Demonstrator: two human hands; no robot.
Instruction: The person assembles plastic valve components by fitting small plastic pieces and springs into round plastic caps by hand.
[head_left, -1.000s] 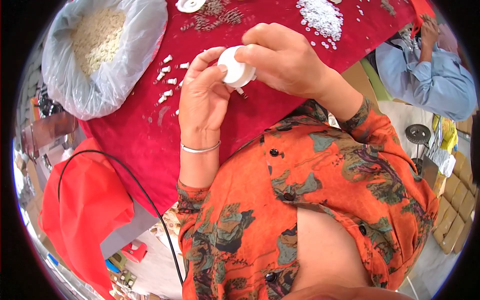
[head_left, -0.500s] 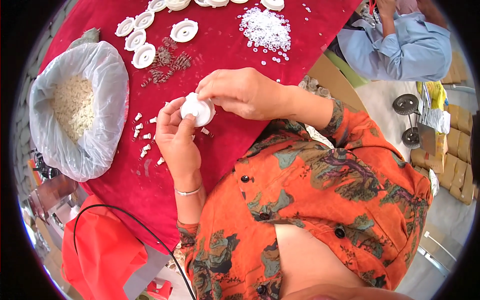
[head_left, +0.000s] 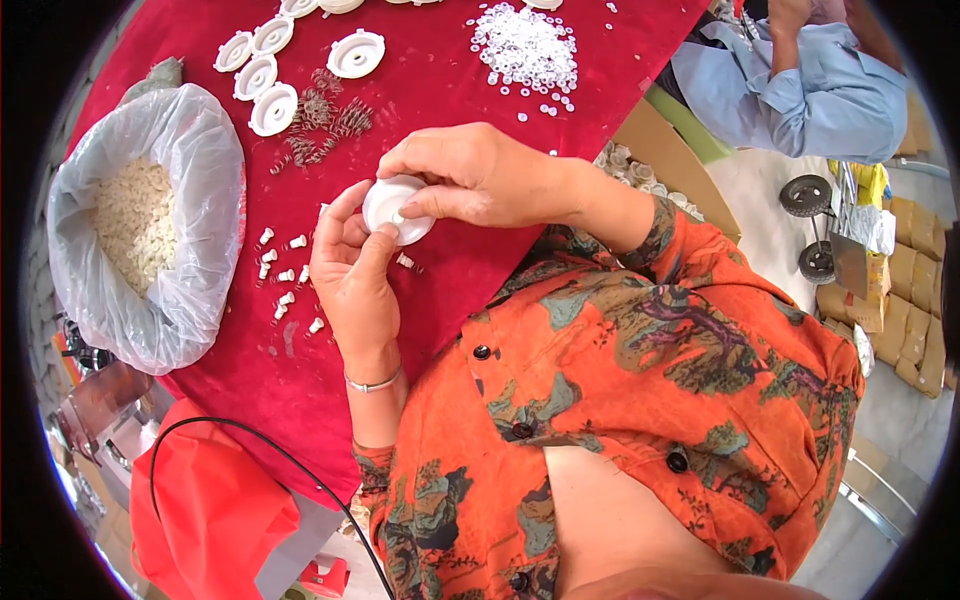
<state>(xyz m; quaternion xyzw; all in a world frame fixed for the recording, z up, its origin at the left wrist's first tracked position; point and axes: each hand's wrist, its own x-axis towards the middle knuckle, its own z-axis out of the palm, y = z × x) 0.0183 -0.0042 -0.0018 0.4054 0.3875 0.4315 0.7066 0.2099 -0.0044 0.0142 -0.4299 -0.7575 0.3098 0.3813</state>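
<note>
Round white plastic cap point(head_left: 384, 206) is held over the red-clothed tabletop point(head_left: 270, 390), inward of its near edge, grasped by the left hand point(head_left: 352, 285) and the right hand point(head_left: 475, 175), whose thumb has moved from rim towards centre, suggesting the work now concerns its middle.

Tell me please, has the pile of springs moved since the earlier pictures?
No: the springs keep their place beside the nearest white ring; the camera view shifted.

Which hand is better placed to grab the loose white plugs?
Probably the left hand: most white plugs lie just beside it. The right hand is farther off, across the white disc both hold.
</note>
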